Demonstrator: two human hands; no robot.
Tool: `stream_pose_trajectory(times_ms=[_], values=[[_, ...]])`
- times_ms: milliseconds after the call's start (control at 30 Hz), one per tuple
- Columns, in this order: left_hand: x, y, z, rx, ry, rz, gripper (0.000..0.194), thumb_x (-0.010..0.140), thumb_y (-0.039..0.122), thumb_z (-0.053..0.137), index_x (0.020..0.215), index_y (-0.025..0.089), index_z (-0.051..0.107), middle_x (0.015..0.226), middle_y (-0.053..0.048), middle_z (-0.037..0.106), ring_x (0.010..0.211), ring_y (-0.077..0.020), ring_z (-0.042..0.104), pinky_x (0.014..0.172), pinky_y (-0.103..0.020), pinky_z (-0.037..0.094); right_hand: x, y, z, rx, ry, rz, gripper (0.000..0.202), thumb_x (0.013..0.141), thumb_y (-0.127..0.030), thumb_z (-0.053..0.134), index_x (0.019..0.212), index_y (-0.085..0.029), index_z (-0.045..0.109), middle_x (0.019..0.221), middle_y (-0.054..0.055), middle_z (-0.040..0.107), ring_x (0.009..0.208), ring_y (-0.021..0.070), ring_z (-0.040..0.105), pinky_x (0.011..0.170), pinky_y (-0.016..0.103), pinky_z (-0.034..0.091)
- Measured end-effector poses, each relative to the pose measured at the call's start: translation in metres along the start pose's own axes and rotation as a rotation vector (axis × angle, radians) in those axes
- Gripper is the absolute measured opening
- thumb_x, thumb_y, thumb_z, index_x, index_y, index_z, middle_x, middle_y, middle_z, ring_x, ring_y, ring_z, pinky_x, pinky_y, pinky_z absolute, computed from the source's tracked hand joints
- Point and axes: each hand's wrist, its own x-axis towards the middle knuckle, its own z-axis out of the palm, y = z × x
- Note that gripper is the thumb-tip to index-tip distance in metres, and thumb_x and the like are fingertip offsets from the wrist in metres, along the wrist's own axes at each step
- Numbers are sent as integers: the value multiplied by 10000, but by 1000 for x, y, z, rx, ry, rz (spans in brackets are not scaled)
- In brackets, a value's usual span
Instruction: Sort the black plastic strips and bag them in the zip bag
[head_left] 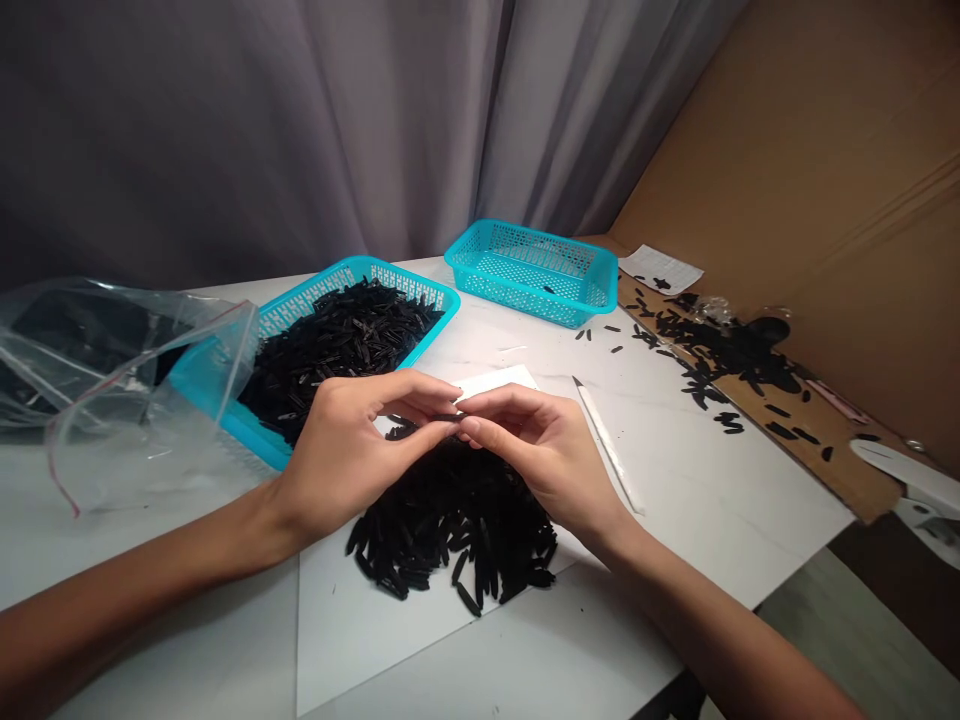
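My left hand [360, 455] and my right hand [544, 445] meet above a heap of black strips [450, 510]. Between their pinched thumbs and fingers is one small dark strip [444, 417], mostly covered by the fingertips. The heap lies on a white sheet [360, 650] on the table. Behind my left hand, a blue basket [442, 335] is filled with the same kind of black pieces. To the right of my right hand rests a slim white craft knife or pen-like tool with a dark pointed tip [611, 450].
A second blue basket [525, 290] stands at the back with a dark piece inside. Clear plastic bags [150, 400] lie at left. Black pieces [712, 350] are scattered over cardboard [840, 470] along the right edge, near white scissors-like handles [911, 480]. A grey curtain hangs behind.
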Motion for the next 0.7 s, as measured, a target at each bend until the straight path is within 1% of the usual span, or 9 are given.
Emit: stream_pose_trajectory(times_ms=[100, 200, 333, 400, 467, 533, 600, 700], values=[[1, 2, -1, -31, 17, -43, 215, 796, 170, 804, 1001, 216, 760, 865, 16, 798, 787, -132, 767, 757, -185, 635, -1, -2, 0, -43, 16, -34, 136, 810, -324, 829, 865, -212, 776, 876, 35, 774, 792, 178, 714, 781, 334, 584], [1, 4, -1, -54, 25, -53, 236, 787, 169, 808, 1013, 204, 750, 851, 13, 792, 787, -135, 766, 764, -190, 639, -1, -1, 0, -46, 13, -29, 134, 811, -320, 829, 858, -209, 772, 856, 32, 770, 774, 171, 712, 758, 322, 583], [-2, 5, -1, -16, 21, -16, 178, 803, 155, 795, 964, 219, 753, 864, 30, 794, 778, -120, 762, 741, -168, 621, 0, 1, 0, -14, -7, -12, 173, 776, -295, 861, 902, -213, 775, 915, 33, 778, 834, 177, 729, 796, 315, 586], [-3, 5, -1, 22, 20, 19, 160, 812, 136, 785, 941, 227, 761, 856, 38, 794, 753, -111, 756, 706, -160, 609, 0, 0, 0, -23, -16, -12, 154, 785, -310, 852, 871, -210, 772, 878, 31, 772, 794, 175, 722, 782, 324, 588], [-3, 6, -1, 35, 17, 34, 177, 811, 132, 786, 957, 231, 766, 844, 35, 793, 731, -114, 750, 694, -175, 610, 0, -2, 0, -42, -19, -10, 149, 807, -336, 833, 833, -206, 765, 816, 27, 756, 733, 169, 703, 748, 330, 588], [-2, 7, -2, 21, 10, 2, 236, 789, 162, 813, 1010, 227, 763, 836, 21, 791, 736, -137, 753, 723, -216, 628, -1, -4, -1, -63, -12, -18, 159, 815, -350, 825, 817, -205, 762, 772, 24, 741, 692, 164, 685, 716, 328, 584], [2, 8, -4, -20, -4, -68, 277, 772, 210, 832, 1039, 218, 758, 831, 1, 793, 756, -169, 765, 742, -256, 647, -2, -5, -1, -80, 9, -39, 166, 812, -357, 827, 815, -204, 761, 756, 25, 734, 679, 164, 678, 695, 326, 581], [7, 8, -7, -102, -41, -147, 203, 817, 231, 784, 1017, 209, 759, 862, -22, 804, 808, -190, 781, 753, -260, 658, -2, -6, -1, -88, 39, -69, 169, 812, -355, 828, 824, -201, 760, 752, 29, 733, 673, 166, 676, 676, 325, 580]])
